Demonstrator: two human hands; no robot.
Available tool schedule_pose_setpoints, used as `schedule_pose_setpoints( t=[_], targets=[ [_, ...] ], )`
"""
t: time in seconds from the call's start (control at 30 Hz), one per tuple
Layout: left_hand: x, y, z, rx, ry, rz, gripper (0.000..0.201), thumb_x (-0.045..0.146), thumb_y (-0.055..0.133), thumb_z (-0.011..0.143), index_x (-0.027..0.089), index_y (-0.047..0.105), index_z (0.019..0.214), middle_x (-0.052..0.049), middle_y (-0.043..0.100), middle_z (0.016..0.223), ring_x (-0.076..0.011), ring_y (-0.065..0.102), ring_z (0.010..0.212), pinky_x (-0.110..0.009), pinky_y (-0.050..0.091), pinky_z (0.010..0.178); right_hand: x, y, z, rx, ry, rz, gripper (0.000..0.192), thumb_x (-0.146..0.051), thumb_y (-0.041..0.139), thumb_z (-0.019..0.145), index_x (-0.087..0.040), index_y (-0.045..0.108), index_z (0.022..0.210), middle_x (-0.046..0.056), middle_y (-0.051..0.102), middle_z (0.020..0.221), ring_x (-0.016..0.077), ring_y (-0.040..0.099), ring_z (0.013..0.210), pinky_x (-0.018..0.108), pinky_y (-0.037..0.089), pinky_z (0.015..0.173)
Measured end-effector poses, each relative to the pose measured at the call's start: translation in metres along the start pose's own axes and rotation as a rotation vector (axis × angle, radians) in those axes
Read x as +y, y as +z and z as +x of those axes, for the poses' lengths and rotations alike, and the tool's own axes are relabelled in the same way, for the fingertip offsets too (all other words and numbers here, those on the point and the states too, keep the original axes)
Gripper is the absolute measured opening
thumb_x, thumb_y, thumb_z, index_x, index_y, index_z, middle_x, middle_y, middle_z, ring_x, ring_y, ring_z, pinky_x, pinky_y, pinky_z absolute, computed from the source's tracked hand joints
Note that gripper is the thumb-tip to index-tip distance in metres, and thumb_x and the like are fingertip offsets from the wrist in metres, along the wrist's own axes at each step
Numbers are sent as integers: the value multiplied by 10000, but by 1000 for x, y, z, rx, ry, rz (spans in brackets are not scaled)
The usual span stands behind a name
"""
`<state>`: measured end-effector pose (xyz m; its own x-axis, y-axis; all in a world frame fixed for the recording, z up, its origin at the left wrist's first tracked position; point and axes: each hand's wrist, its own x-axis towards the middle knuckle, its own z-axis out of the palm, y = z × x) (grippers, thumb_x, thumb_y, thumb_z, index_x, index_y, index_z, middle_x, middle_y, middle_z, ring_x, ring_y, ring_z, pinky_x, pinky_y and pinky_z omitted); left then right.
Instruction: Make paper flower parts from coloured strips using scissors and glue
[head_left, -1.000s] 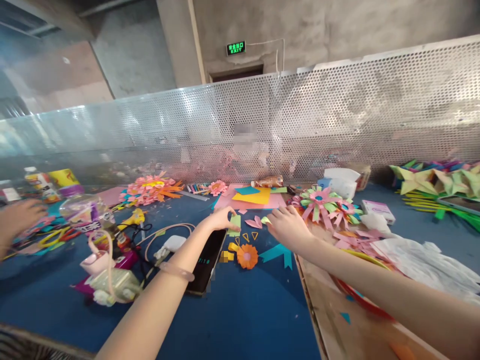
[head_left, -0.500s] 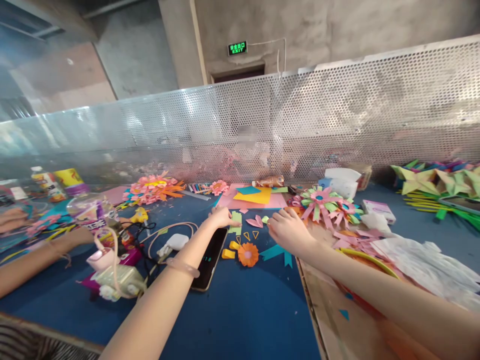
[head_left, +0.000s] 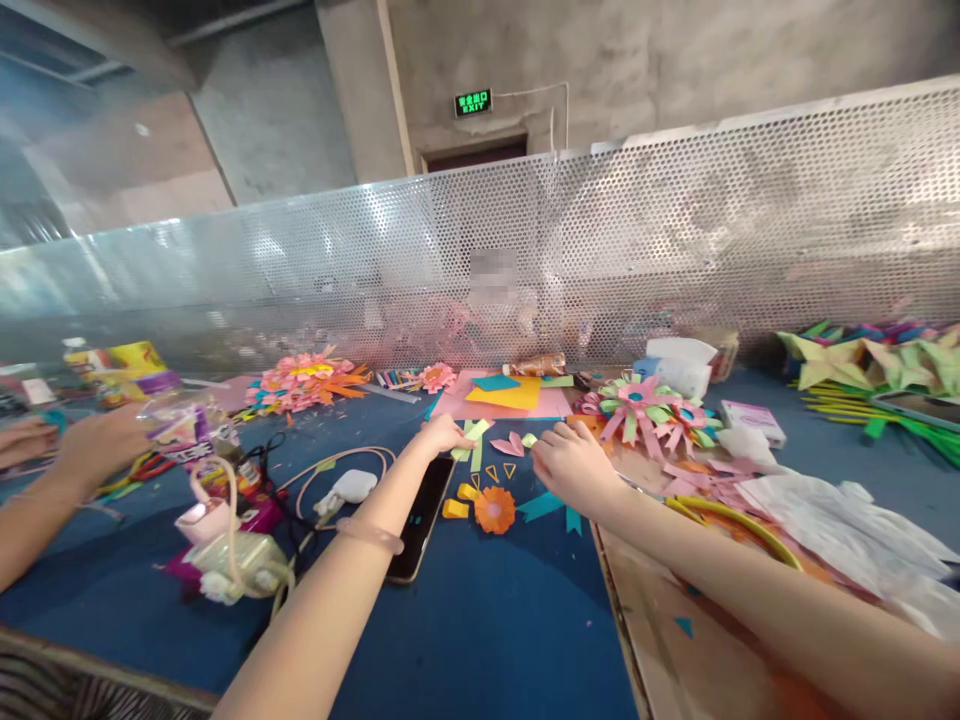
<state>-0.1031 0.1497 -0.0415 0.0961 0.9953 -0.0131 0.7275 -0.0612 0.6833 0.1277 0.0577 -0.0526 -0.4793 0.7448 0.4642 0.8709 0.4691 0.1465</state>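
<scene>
Green strip (head_left: 478,430) since tilted, pinched by left hand (head_left: 442,437) toward table's (head_left: 487,620) far edge; positioning likely, steadiness needed next; right hand's (head_left: 574,462) grip unclear.

From afar I see a paper-craft workshop: bare concrete wall (head_left: 675,55), exit sign (head_left: 473,103), table (head_left: 480,640) strewn with paper flowers (head_left: 306,382).
</scene>
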Motion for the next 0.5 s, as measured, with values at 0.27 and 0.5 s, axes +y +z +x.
schedule_pose_setpoints(
  t=[0.27, 0.5],
  targets=[
    [12, -8, -14, -18, -23, -347, 288, 289, 531, 877, 137, 538, 1121, -79, 585, 1072, -179, 599, 884, -365, 520, 744, 4, -6, 25, -23, 107, 262, 198, -305, 512, 902, -131, 605, 917, 28, 630, 883, 141, 608, 790, 339, 503, 738],
    [21, -13, -36, 56, 35, -669, 265, 258, 532, 877, 133, 537, 1112, -65, 606, 1010, -153, 614, 808, -326, 532, 693, -4, 12, 88, -129, 49, 408, 238, -297, 508, 905, -148, 568, 1080, 60, 607, 1047, 160, 611, 864, 343, 523, 744]
  ],
)
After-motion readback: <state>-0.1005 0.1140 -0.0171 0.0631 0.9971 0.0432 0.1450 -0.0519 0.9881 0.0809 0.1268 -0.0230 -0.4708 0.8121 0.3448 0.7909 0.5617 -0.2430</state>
